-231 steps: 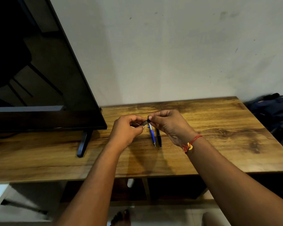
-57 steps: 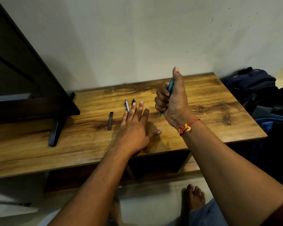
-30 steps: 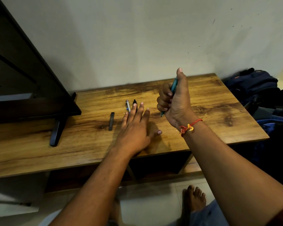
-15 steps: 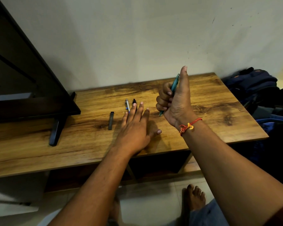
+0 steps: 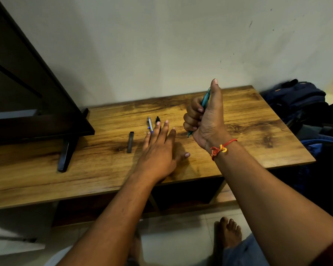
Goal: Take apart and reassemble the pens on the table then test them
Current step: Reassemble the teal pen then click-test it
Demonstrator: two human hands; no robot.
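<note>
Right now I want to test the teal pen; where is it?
Head view, right of centre: the teal pen is gripped in the right hand, held over the table, beside the flat left hand.

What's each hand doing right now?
Left hand: open, fingers straight, palm down on the table.
Right hand: closed around the teal pen, thumb up.

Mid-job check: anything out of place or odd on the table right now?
A dark oblong piece lies alone, left of the blue-and-white pen and black pen; it may be a pen part not yet refitted. The right hand grips a teal pen. Nothing looks spilled or broken.
</note>
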